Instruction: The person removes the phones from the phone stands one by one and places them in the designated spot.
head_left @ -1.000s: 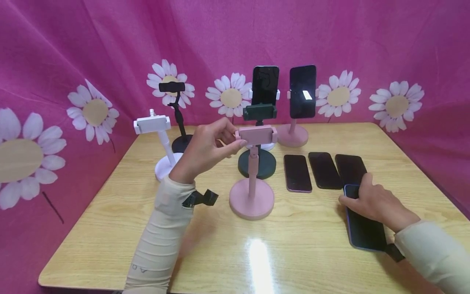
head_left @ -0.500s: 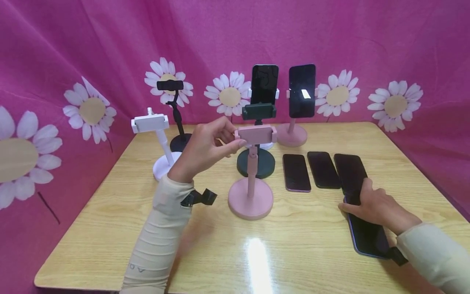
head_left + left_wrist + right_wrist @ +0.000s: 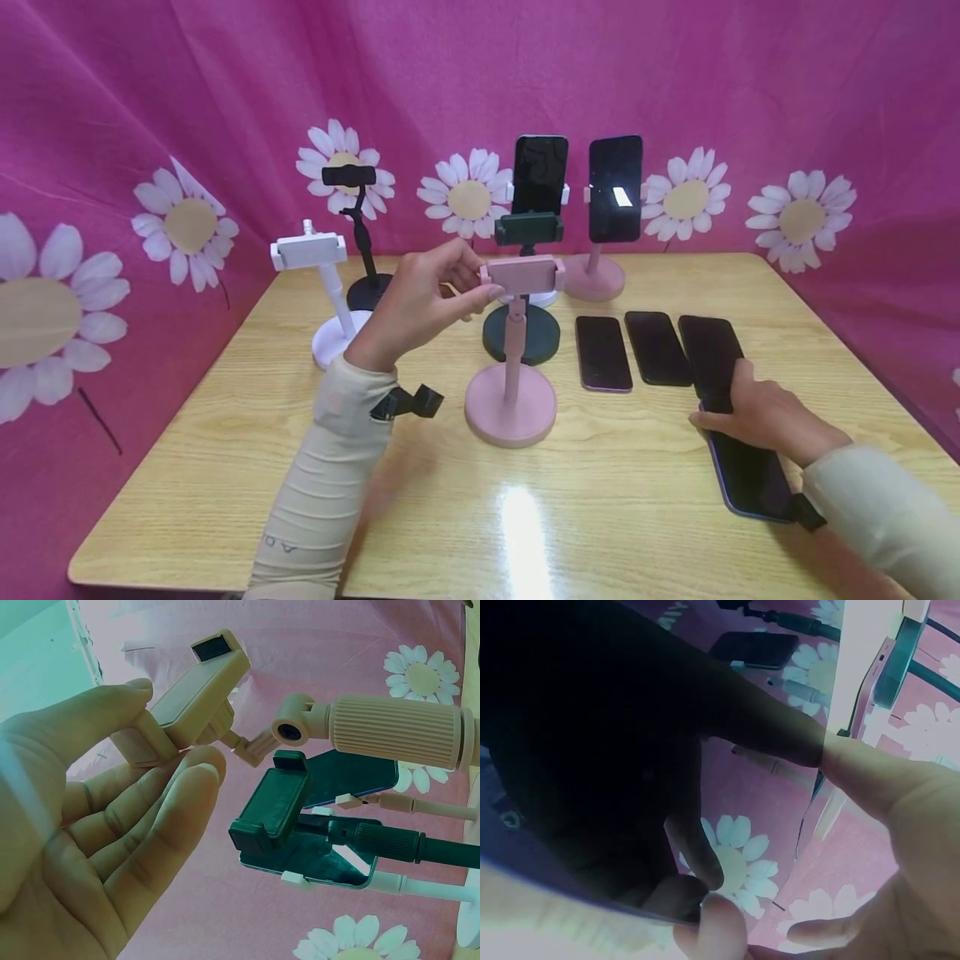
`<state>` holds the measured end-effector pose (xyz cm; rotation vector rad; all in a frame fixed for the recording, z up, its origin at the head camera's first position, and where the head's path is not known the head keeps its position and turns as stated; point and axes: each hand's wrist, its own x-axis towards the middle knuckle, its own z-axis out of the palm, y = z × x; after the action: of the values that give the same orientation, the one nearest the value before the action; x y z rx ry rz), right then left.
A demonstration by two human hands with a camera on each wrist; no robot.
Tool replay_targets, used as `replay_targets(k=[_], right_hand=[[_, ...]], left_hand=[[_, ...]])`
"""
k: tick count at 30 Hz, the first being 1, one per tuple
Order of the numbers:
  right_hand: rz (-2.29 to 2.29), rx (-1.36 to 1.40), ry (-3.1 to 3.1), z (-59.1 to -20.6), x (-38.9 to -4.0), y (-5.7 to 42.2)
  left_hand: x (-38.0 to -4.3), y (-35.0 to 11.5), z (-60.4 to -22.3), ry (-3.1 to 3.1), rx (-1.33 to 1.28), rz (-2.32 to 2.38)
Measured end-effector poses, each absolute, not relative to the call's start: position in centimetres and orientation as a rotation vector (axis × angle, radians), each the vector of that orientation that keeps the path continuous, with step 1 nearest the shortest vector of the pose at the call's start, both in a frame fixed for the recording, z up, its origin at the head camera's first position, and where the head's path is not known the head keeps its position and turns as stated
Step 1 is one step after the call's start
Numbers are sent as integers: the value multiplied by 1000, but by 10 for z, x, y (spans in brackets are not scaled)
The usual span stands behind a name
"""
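Note:
In the head view my left hand pinches the left end of the pink phone stand's clamp. Its thumb and fingertips meet at one clamp jaw, seen close in the left wrist view, where the clamp looks tan and holds no phone. At the right of the table, my right hand grips a blue-edged phone across its width, thumb on the left edge. The fingers on its far edge are partly hidden in the head view. Its dark screen mirrors the hand in the right wrist view.
Three dark phones lie in a row, the rightmost phone touching or nearly touching the held one. Behind the pink stand are a dark green stand and two stands bearing phones. A white stand and a black stand are at left.
My right hand and the blue-edged phone have shifted slightly toward the table's front edge over the second. The left hand keeps its pinch on the pink clamp.

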<state>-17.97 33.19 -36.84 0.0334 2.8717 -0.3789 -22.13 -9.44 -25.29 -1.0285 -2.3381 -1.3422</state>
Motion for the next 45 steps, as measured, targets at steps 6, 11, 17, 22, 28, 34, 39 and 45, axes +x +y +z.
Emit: replay_targets(k=[6,11,17,22,28,34,39,45], right_hand=[[-348,12,2887,-367,-186,333],[-337,20,2878,-367,-189,334],[-341,48,2856,-368,-188,335],[-339,38,2863,-369,-187,335],[-333,21,2871,-368,-188,334],[-340,11,2884,-369,-187,334],[-349,-25,2922,-371,-185,334],[-356,-16,2915,-371,-185,334]], left_hand=[[-222,-95,-252,-2337,-1018,-1357],[-222,-95,-253,-2319,-1027,-1337],[-219,-95,-254,-2320,-1026,-1266],[-217,-102,-252,-2345,-974,-1200],[-219,-117,-248,-2397,-876,-1099],[-228,-131,-245,-2414,-800,-1049],[-238,-137,-245,-2425,-716,-1032],[-249,-142,-244,-2444,-646,-1019]])
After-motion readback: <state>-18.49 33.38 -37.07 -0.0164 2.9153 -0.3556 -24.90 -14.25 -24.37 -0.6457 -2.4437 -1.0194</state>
